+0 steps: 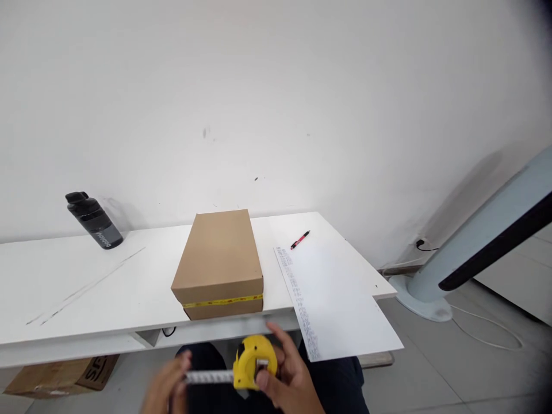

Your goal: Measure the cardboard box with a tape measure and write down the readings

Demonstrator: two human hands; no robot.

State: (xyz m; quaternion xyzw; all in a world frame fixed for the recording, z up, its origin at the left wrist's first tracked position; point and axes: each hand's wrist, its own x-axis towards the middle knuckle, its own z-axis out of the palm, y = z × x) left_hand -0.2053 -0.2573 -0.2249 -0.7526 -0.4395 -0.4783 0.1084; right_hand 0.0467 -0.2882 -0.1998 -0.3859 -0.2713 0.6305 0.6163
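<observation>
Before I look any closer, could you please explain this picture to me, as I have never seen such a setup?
There is no robot here, only a person's two bare hands. The single picture comes from a camera worn on that person's head, looking forward and down. The right hand holds a tape measure; the left hand is at the end of its drawn-out blade, too blurred to show its grip clearly. On the white table are a bottle, a closed box, a pen and paper that juts over the near edge.
</observation>
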